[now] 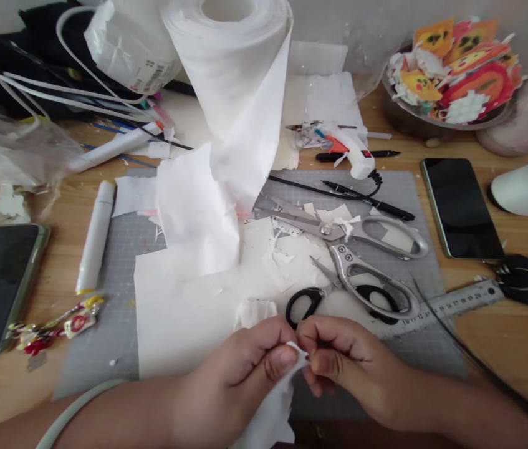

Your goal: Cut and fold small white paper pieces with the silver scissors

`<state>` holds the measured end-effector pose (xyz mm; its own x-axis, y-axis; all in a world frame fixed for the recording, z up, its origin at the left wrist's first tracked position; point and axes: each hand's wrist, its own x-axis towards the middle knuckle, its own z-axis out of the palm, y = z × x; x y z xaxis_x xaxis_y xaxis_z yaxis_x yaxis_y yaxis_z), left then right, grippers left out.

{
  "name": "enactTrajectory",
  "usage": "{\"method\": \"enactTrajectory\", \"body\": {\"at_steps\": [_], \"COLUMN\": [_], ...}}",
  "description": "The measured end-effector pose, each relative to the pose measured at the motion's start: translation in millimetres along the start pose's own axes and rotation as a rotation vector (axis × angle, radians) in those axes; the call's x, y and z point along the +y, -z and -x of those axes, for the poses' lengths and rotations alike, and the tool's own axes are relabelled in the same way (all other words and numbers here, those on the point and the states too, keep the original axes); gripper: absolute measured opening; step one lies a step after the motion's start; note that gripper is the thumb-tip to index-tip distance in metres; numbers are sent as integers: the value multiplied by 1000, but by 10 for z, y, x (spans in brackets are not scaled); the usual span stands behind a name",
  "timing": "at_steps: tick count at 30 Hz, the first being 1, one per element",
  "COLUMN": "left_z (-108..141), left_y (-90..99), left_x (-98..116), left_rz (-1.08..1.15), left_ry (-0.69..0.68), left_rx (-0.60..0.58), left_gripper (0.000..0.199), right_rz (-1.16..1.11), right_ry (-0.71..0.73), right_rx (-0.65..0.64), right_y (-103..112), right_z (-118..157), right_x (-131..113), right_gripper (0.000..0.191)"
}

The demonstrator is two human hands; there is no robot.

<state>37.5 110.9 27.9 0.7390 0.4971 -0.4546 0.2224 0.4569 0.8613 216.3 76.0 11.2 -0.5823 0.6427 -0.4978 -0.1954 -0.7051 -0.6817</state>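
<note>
Close to the front edge of the desk, my left hand (249, 368) pinches a torn piece of white tissue (270, 405) between thumb and fingers. The piece hangs down below the hand, with a ragged right edge. My right hand (343, 362) meets it at the tip, thumb and fingertips closed on the upper corner. Just beyond my hands lies a small folded white pad (255, 312) on a white sheet of paper (174, 312). Farther back stands a large white tissue roll (235, 68), its loose end (198, 218) draped over the sheet.
Large silver scissors (338, 231) and black-handled scissors (305, 305) lie on the grey cutting mat (114, 262), near a steel ruler (464, 304). Phones (462, 209) flank the mat. A hot glue gun (355, 153), a white marker (96, 237) and a metal bowl (394, 103) of painted pieces stand around.
</note>
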Motion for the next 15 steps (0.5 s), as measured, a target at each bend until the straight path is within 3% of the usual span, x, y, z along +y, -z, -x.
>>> {"method": "enactTrajectory", "body": {"at_steps": [3, 6, 15], "left_z": [4, 1, -20], "left_y": [11, 25, -41], "left_x": [0, -39, -85], "left_rz": [82, 140, 149], "left_ry": [35, 114, 82], "left_rx": [57, 149, 193], "left_gripper": [30, 32, 30], "right_rz": [-97, -212, -55], "right_ry": [85, 125, -36], "right_rx": [-62, -38, 68], "right_y": [45, 92, -26], "right_z": [-22, -55, -52], "right_x": [-25, -41, -2], "right_gripper": [34, 30, 31]}}
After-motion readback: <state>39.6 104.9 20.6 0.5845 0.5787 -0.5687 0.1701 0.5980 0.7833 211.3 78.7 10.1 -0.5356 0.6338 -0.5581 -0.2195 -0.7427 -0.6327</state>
